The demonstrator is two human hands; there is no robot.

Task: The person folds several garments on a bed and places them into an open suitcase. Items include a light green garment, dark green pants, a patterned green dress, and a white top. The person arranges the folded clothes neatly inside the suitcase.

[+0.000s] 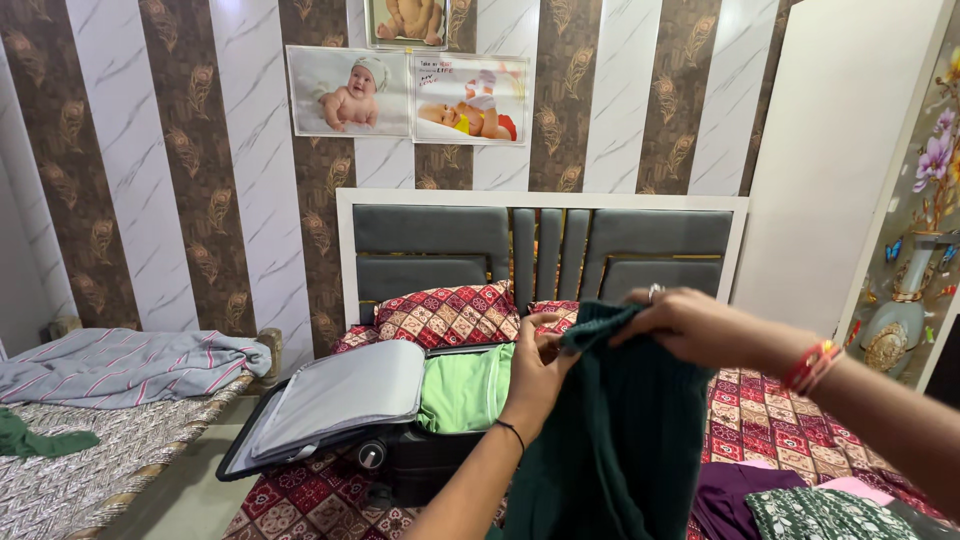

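Head view: patterned bed (780,420), striped wall (180,150)

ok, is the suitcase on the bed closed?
No. The black suitcase lies open on the bed, its grey lid flipped back and a green garment showing inside.

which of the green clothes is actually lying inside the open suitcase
The light green garment, folded in the open suitcase. The dark green garment hangs from both hands, and another dark green piece lies on the cot.
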